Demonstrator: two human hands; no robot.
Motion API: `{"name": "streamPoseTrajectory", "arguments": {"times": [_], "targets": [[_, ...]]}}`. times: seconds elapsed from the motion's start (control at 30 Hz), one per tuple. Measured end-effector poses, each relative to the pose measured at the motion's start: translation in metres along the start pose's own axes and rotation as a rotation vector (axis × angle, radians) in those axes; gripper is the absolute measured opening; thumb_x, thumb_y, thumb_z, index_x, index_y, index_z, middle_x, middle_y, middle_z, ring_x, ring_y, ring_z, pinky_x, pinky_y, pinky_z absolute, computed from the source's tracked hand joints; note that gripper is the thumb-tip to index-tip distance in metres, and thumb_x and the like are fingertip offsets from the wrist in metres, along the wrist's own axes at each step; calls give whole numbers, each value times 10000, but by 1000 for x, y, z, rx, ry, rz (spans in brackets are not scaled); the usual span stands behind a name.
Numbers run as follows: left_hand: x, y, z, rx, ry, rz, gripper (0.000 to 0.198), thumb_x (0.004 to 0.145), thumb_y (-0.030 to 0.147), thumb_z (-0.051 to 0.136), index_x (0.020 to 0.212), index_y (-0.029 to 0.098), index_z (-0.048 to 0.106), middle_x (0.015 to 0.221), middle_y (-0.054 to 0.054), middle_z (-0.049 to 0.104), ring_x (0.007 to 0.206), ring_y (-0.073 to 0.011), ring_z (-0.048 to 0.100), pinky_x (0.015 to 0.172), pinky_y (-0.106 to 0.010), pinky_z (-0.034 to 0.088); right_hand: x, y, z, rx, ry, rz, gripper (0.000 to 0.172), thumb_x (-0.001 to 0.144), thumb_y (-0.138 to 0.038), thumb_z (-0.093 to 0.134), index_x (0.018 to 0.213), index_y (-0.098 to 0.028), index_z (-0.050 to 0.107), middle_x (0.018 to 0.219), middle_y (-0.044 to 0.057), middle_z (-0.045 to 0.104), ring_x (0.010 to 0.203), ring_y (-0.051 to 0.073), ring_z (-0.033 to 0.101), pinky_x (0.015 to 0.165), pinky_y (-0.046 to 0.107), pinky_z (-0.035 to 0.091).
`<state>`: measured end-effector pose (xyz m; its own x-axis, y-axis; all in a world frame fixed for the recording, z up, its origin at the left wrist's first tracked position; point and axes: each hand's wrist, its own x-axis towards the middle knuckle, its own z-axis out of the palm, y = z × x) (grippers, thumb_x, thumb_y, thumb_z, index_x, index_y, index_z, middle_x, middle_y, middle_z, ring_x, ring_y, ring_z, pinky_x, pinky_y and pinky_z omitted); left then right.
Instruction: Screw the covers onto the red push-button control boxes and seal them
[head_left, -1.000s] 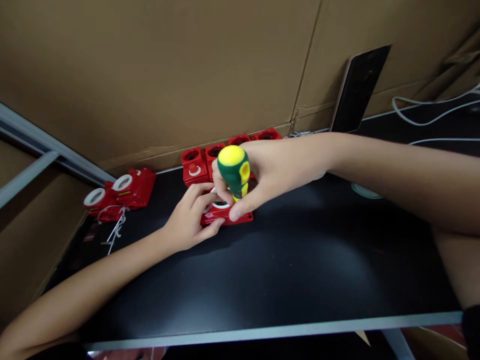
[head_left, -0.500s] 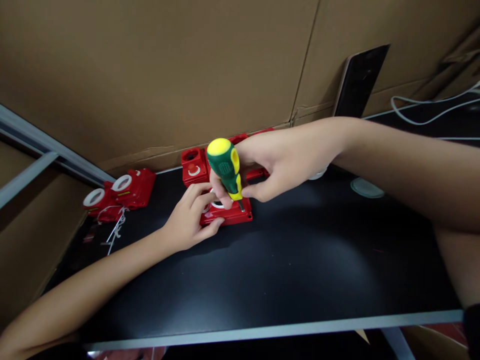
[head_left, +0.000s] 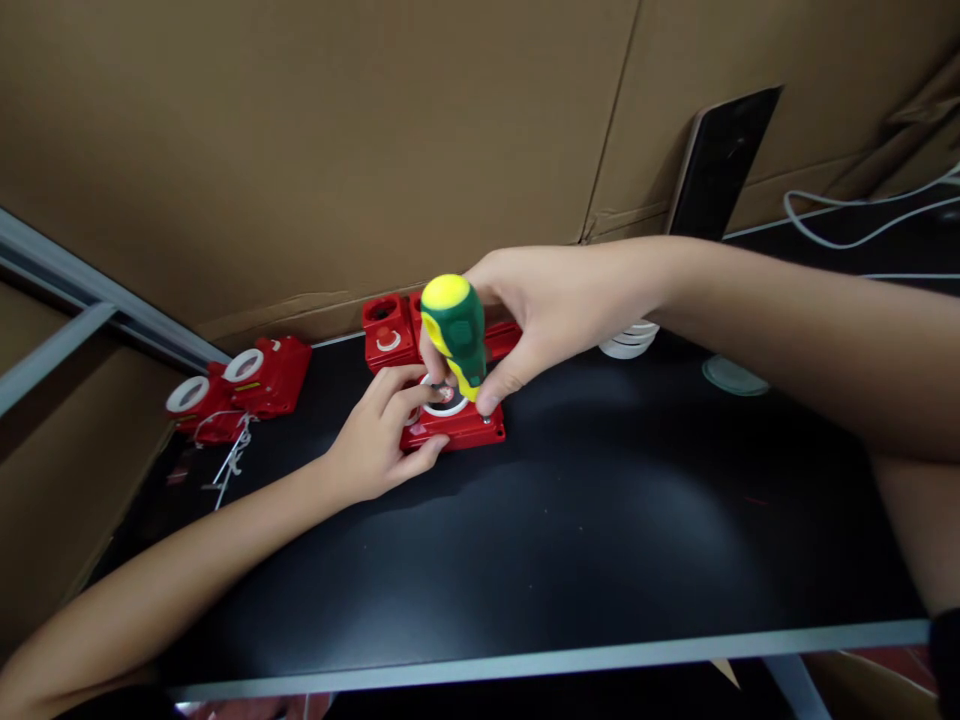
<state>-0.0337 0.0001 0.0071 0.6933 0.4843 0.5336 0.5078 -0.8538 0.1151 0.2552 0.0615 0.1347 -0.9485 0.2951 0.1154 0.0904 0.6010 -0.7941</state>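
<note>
A green and yellow screwdriver (head_left: 459,335) stands nearly upright in my right hand (head_left: 551,310), pinched low on its handle by thumb and fingers. Its tip meets the front right corner of a red housing (head_left: 472,432) with a white ring (head_left: 448,408) on top. My left hand (head_left: 382,435) is closed around the left end of that same housing, thumb along the front side and fingers over the top. The housing lies flat on the black tabletop (head_left: 555,560). My fingers hide its left part.
More red housings (head_left: 388,335) stand behind my hands against the cardboard wall (head_left: 337,150). Two with white rings (head_left: 259,378) sit at the left, beside a white-tied metal rod. White rings (head_left: 628,342) and a round clear disc (head_left: 735,376) lie under my right forearm. A dark phone-like slab (head_left: 724,165) leans behind.
The screwdriver's handle has turned about its axis, and my right fingers have shifted around it. More of the white ring shows. My left hand and the housing have stayed put.
</note>
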Motion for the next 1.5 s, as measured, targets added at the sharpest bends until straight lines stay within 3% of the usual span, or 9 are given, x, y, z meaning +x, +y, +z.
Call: {"name": "streamPoseTrajectory", "arguments": {"times": [0.13, 0.33, 0.57, 0.93, 1.07, 1.27, 1.5], "targets": [[0, 0, 0, 12, -9, -7, 453, 1083, 367, 681, 1487, 227, 530, 1415, -167, 658, 1247, -336, 704, 1005, -503, 654, -2, -8, -3, 29, -72, 33, 276, 891, -366, 937, 1087, -254, 779, 1098, -58, 829, 1141, 152, 762, 1026, 262, 607], [0, 0, -1, 6, -16, -13, 389, 1084, 370, 679, 1429, 226, 569, 1400, -166, 667, 1240, -333, 705, 1002, -506, 656, -3, -5, 1, 51, -125, -11, 207, 912, -311, 901, 970, -229, 721, 1022, -41, 789, 1014, 133, 741, 985, 256, 593], [1, 1, -2, 8, -26, -14, 358, 1090, 382, 688, 1387, 217, 576, 1380, -168, 656, 1235, -328, 697, 1014, -512, 655, 0, 5, 6, -134, 35, 12, 227, 915, -352, 897, 980, -208, 734, 1015, -18, 779, 929, 154, 700, 855, 300, 548], [0, -1, 0, 2, -5, -9, 446, 1079, 382, 688, 1477, 227, 557, 1412, -168, 674, 1230, -333, 709, 999, -503, 656, -5, -8, -1, -48, -80, -11, 193, 893, -176, 855, 1043, -241, 753, 1082, -56, 811, 1049, 132, 748, 986, 244, 589], [-1, 0, -2, -24, -39, -54, 395, 1052, 382, 718, 1404, 231, 623, 1426, -167, 681, 1251, -343, 704, 1031, -530, 654, -4, -5, 2, -10, -133, -28, 175, 898, -235, 885, 989, -225, 735, 1043, -33, 794, 998, 146, 732, 952, 267, 582], [1, 1, -2, -2, -43, -48, 370, 1067, 375, 690, 1394, 222, 611, 1412, -170, 678, 1233, -335, 705, 1026, -530, 649, -2, 3, 5, -142, 33, 32, 151, 938, -318, 871, 939, -212, 763, 944, -16, 766, 875, 152, 681, 801, 292, 516], [0, 0, -1, 18, 2, -6, 403, 1081, 369, 686, 1445, 244, 565, 1418, -163, 662, 1253, -330, 706, 1017, -512, 655, -9, -5, -8, -188, -26, -25, 261, 917, -299, 898, 1110, -194, 757, 990, -20, 784, 900, 154, 694, 822, 286, 532]]}}
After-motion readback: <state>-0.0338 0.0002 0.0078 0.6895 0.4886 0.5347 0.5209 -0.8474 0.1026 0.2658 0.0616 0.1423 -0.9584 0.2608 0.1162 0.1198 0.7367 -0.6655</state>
